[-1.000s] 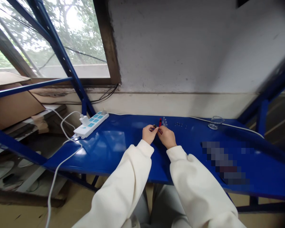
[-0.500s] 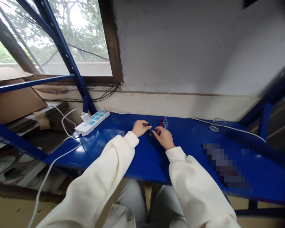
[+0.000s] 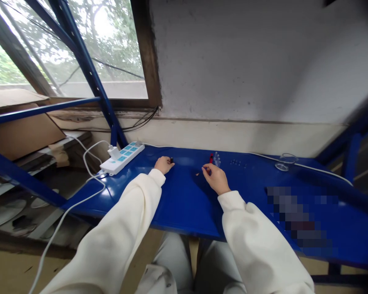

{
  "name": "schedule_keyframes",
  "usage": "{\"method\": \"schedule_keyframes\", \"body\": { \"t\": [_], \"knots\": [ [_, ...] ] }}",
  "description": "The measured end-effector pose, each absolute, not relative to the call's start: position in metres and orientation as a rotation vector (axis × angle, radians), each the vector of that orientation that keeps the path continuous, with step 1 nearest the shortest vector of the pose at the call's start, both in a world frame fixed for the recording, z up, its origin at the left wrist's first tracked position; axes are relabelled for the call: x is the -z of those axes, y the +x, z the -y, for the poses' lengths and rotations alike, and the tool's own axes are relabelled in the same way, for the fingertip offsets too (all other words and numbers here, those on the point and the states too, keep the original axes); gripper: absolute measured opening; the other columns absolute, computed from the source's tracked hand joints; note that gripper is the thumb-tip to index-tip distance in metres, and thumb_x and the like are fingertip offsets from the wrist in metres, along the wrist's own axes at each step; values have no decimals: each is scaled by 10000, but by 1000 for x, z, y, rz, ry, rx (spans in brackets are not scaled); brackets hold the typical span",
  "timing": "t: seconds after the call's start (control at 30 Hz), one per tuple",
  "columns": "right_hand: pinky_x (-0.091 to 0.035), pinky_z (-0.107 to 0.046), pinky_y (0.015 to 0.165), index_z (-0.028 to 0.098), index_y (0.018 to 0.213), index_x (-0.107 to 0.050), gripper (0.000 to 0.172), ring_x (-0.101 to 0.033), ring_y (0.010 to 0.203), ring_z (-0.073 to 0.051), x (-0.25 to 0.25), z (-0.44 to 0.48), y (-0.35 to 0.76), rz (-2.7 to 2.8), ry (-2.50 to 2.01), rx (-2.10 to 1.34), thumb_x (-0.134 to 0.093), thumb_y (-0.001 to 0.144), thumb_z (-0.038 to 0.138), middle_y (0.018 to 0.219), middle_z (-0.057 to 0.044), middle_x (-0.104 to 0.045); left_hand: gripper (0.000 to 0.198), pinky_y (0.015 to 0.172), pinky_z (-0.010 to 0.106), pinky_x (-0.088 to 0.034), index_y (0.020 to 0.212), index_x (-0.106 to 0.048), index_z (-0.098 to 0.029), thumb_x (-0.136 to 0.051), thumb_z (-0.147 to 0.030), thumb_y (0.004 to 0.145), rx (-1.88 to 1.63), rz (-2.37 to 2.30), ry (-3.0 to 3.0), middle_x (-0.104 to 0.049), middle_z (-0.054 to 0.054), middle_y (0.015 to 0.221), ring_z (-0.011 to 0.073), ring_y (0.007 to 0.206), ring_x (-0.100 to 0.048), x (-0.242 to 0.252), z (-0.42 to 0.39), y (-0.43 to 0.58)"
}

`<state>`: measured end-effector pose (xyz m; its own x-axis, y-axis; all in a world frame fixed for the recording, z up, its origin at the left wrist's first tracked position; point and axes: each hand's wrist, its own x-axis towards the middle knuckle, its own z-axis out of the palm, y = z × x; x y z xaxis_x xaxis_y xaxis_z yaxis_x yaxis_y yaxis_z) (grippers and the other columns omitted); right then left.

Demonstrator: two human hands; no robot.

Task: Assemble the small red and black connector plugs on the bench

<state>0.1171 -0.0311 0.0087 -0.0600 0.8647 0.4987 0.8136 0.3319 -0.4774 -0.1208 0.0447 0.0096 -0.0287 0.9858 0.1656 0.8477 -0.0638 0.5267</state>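
My left hand (image 3: pixel 163 165) is closed over the blue tabletop, left of the middle, with a small dark piece (image 3: pixel 171 160) at its fingertips. The piece is too small to name. Farther right, my right hand (image 3: pixel 217 179) has its thumb and fingers pinched together; what they hold, if anything, is hidden. Just left of that hand lies a tiny pale brownish bit (image 3: pixel 197 174). Beyond its fingers stand red pieces (image 3: pixel 211 157) and a group of small clear pieces (image 3: pixel 217 158).
Several tiny clear bits (image 3: pixel 237 163) lie right of the clear pieces. A clear round dish (image 3: pixel 282 167) sits at the back right of the blue table (image 3: pixel 184 204). On the left is a white power strip (image 3: pixel 122 159) with cords. A blurred, pixelated patch covers the table's right side.
My hands, close together before, are now apart. The left one has moved left with the dark piece, while the right one stays near the red pieces. The view has shifted slightly.
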Motion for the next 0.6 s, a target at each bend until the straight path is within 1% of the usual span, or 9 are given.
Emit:
{"method": "schedule_keyframes", "body": {
  "t": [0.17,0.3,0.47,0.6],
  "knots": [
    [-381,-222,643,170,869,-563,282,-553,685,-134,-17,35,123,1638,-1465,-13,-348,825,346,760,-45,-612,194,567,234,-374,663,-608,-173,-600,-363,623,-641,-2048,1980,-620,51,673,159,635,-561,-13,-46,-119],
    [-376,-235,644,154,867,-546,293,-546,682,-141,-24,35,131,1475,-1541,51,-334,827,353,758,-60,-602,205,560,228,-376,663,-607,-169,-586,-370,628,-573,-2083,1988,-623,55,678,162,643,-569,-15,-43,-121],
    [-357,-248,616,162,895,-526,256,-557,732,-169,-25,30,145,1408,-1804,20,-372,802,344,795,-55,-605,220,567,233,-381,688,-595,-171,-562,-386,658,-491,-2123,2012,-631,52,713,166,674,-579,-13,-38,-123],
    [-372,-269,638,146,947,-513,269,-567,815,-203,-19,25,153,1452,-2072,-137,-433,776,338,909,-97,-597,264,622,257,-395,719,-589,-180,-549,-437,674,-447,-2159,2035,-636,59,776,192,754,-583,-12,-36,-124]
  ]
}}
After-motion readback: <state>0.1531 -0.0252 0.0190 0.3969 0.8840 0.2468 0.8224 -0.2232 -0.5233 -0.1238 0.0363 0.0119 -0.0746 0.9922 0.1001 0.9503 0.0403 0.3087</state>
